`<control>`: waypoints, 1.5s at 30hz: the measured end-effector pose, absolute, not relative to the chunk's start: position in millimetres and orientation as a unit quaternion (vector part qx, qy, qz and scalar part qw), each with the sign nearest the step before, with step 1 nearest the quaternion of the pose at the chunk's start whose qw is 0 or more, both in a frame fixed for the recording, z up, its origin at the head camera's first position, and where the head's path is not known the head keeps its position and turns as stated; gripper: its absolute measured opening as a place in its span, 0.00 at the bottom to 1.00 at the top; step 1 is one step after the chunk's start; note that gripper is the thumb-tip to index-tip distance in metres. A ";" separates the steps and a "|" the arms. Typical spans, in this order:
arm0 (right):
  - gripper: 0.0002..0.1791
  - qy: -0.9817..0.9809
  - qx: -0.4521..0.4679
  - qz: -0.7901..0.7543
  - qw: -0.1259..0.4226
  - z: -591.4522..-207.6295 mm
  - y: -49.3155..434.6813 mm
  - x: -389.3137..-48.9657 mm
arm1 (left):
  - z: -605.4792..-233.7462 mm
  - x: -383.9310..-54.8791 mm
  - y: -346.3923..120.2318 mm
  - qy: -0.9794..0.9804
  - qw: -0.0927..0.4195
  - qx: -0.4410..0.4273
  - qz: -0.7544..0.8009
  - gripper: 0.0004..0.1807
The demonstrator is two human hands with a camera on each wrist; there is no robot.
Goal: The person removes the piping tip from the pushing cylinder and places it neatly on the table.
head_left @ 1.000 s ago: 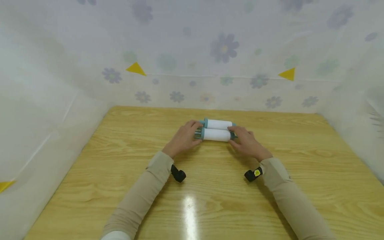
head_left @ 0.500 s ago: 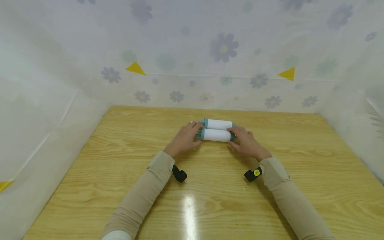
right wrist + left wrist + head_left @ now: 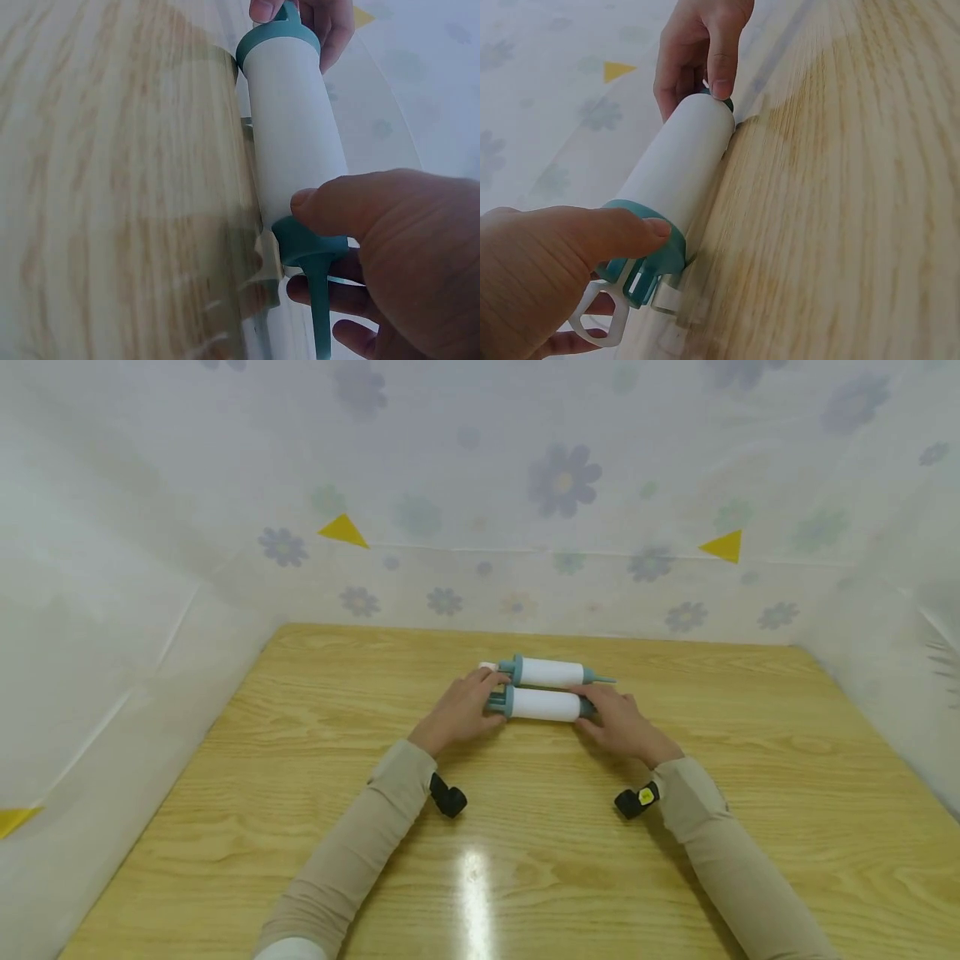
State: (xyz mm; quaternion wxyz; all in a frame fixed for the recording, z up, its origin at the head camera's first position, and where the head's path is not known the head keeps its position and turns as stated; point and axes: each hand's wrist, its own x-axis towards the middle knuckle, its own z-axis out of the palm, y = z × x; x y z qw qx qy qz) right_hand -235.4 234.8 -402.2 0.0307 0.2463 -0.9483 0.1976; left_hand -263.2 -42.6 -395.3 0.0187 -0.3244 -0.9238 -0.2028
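Both hands hold the near large syringe (image 3: 546, 704), which has a white barrel and teal ends, and lies crosswise near the back of the table. My left hand (image 3: 459, 712) grips its handle end; the left wrist view shows the thumb on the teal collar (image 3: 646, 214) beside a white pull ring (image 3: 613, 330). At the other end, my right hand (image 3: 624, 723) holds the teal nozzle cap (image 3: 304, 241) between thumb and fingers, and the long nozzle (image 3: 320, 311) points past them. A matching far syringe (image 3: 552, 672) lies parallel just behind, with its nozzle to the right.
The wood-grain table (image 3: 540, 827) reaches back to a flower-printed sheet (image 3: 435, 460) with yellow triangles on it. More pale sheeting stands along the left and right edges. A black wrist camera (image 3: 448, 797) hangs at the left cuff, another wrist camera (image 3: 636, 800) at the right.
Both hands have drawn the near syringe slightly toward the person, and a narrow gap now shows between the two syringes. The far syringe's nozzle has come into fuller view.
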 end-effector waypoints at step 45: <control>0.24 -0.936 0.282 0.206 0.046 -400.2 238.0 -230.6 | -401.8 -259.2 -37.7 -0.919 -0.040 -0.313 -0.237 0.34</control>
